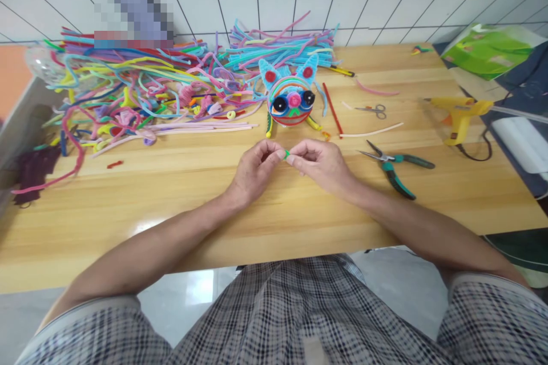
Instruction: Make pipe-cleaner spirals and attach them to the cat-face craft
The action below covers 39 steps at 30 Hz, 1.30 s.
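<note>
Over the middle of the table, my left hand [257, 170] and my right hand [319, 164] meet fingertip to fingertip. Both pinch a short green piece of pipe cleaner [287, 154], mostly covered by the fingers. Just beyond them stands a colourful animal head [291, 101] made of pipe cleaners, with light blue ears, big black eyes and a pink nose. A small orange-yellow curl [326, 136] lies beside its lower right. Long-nose pliers [391, 162] with dark green handles rest to the right of my right hand, jaws parted.
Heaped pipe cleaners [141, 91] cover the back left, with a blue bundle [278, 48] by the tiled wall. Small scissors [377, 110], a red strip [333, 109] and a pale strip [372, 131] lie right of the head. Farther right sit a yellow glue gun [460, 117] and a green bag [488, 51].
</note>
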Available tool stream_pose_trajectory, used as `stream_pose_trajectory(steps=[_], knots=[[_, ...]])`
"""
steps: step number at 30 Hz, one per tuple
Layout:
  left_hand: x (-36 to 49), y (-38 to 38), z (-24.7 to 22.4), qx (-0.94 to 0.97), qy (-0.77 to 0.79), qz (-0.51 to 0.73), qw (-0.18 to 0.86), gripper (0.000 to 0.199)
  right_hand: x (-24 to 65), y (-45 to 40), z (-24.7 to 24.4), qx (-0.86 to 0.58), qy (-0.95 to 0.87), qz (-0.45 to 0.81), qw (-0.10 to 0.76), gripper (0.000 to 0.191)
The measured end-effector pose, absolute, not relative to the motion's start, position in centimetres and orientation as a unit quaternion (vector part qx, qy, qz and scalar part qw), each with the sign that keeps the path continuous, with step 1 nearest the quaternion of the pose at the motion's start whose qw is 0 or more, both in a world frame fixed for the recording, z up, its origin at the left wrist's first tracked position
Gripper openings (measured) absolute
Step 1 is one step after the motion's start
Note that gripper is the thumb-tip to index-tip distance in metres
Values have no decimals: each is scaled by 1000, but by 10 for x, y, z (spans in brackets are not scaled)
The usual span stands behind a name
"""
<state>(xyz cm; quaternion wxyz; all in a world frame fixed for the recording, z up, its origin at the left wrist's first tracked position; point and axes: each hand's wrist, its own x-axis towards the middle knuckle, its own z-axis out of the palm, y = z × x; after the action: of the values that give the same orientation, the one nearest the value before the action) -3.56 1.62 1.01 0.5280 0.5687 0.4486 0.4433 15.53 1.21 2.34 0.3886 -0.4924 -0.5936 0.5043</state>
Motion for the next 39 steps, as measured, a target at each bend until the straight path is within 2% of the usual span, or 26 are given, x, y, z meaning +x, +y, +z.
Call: stream_pose_trajectory(steps=[3, 6, 10, 13, 15, 17, 20, 23, 26, 28, 33, 35, 39], knots=[[-30, 12, 4, 495, 461, 460, 575, 39, 152, 13, 20, -485, -555, 540, 406, 44], [-32, 17, 2, 523, 445, 438, 580, 36, 154, 15, 18, -489, -582, 509, 403, 39], [-42, 27, 5, 685, 416, 397, 448, 16, 164, 17, 20, -474, -728, 315, 382, 14], [-47, 29, 9, 749, 396, 375, 377, 7, 169, 15, 21, -447, -802, 174, 357, 14], [-48, 27, 9, 760, 390, 372, 363, 7, 169, 13, 21, -443, -810, 151, 352, 15], [-46, 25, 8, 743, 397, 386, 376, 10, 166, 12, 19, -453, -791, 181, 368, 13], [-39, 21, 2, 654, 411, 431, 468, 24, 160, 12, 14, -480, -705, 321, 411, 13], [-31, 18, -3, 507, 407, 441, 619, 43, 156, 15, 11, -475, -601, 475, 434, 33], [-30, 20, -3, 435, 387, 411, 702, 53, 157, 18, 10, -451, -563, 534, 441, 44], [-34, 25, 0, 483, 380, 397, 681, 54, 160, 20, 13, -451, -574, 529, 432, 42], [-46, 36, 6, 669, 391, 393, 496, 44, 165, 20, 21, -484, -630, 463, 394, 29], [-47, 36, 5, 665, 388, 401, 497, 45, 164, 20, 23, -479, -623, 479, 391, 32], [-41, 30, -1, 593, 374, 422, 574, 50, 161, 21, 24, -459, -582, 537, 403, 39]])
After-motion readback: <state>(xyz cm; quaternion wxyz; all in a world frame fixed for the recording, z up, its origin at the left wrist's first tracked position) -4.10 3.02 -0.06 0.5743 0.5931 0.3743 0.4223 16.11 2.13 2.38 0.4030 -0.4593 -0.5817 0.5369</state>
